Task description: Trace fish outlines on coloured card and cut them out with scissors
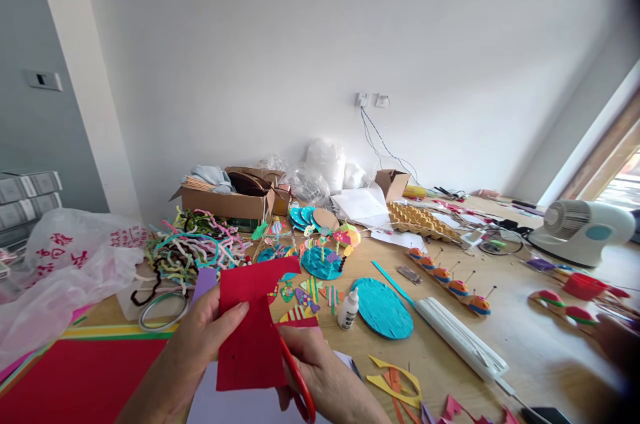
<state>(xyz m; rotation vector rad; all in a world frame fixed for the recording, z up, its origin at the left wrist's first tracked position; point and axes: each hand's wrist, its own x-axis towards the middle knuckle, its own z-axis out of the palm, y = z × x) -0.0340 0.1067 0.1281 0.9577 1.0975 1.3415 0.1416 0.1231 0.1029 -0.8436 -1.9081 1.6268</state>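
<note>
A sheet of red craft paper [250, 344] with a curved notch cut into its right side is pinched in my left hand [210, 324], thumb on the front. My right hand [320, 364] is closed round red-handled scissors [299, 381] at the paper's right edge; their blades are mostly hidden behind the paper and my fingers. Just beyond lie several paper fish [306, 301] with coloured stripes and dots. A white glue bottle [349, 311] stands to the right of them, beside a blue painted disc [384, 307]. Below my hands is a pale lilac sheet [205, 404].
Stacked coloured sheets [85, 377] lie at left, near tangled pipe cleaners [200, 244] and a plastic bag [70, 277]. A cardboard box [225, 204] stands behind. At right are a white power strip [460, 334], paper scraps [400, 381], a fan [583, 231] and another person's blurred hand [617, 341].
</note>
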